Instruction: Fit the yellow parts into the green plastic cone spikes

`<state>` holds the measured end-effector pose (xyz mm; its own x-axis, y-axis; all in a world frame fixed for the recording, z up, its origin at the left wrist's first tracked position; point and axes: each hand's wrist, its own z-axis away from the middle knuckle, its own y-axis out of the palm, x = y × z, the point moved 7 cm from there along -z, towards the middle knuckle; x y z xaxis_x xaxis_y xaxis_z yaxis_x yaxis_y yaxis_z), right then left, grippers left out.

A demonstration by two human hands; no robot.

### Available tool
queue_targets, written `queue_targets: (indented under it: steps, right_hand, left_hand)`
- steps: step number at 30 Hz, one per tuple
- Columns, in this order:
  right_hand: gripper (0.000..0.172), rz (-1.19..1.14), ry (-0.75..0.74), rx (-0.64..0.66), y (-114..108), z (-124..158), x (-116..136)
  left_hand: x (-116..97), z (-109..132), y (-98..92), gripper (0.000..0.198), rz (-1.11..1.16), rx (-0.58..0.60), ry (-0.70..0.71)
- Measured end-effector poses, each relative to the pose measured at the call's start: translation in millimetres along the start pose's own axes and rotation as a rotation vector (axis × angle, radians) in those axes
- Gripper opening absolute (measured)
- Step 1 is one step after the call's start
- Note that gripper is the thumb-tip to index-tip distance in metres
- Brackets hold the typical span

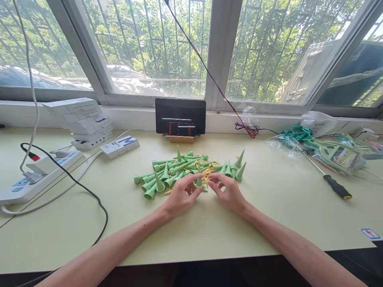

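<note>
My left hand [184, 193] curves its thumb and fingers round an upright green plastic cone spike [199, 176] at the near edge of a pile. My right hand [228, 192] is opposite, fingers curled and the thumb and fingertips close together beside small yellow pegs [206, 178]. Whatever lies between its fingertips is too small to make out. Behind and to the left of my hands, green ribbed tubes [149, 194] lie in a loose heap with more yellow pegs among them. Several green cones [240, 172] stand in a cluster beyond my right hand.
A tablet [180, 111] and a phone [181, 129] lean up at the back. White boxes [86, 123] and a power strip [44, 175] with cables are at left. A screwdriver [337, 186] and plastic-wrapped green items [332, 153] lie at right. The table's front edge is close by.
</note>
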<state>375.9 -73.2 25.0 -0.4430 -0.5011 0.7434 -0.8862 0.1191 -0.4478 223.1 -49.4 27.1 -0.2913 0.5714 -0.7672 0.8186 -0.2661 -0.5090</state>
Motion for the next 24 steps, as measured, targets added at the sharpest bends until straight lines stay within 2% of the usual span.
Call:
queue_targets:
  steps: [6, 24]
  right_hand:
    - [0.015, -0.006, -0.047, 0.017, -1.1, -1.3, 9.1]
    - [0.017, -0.003, -0.061, 0.009, 1.6, -0.1, 2.9]
  left_hand:
    - [0.3, -0.7, -1.1, 0.033, 0.004, -0.016, -0.007]
    - [-0.2, 0.3, 1.0, 0.034, 0.003, 0.023, 0.016]
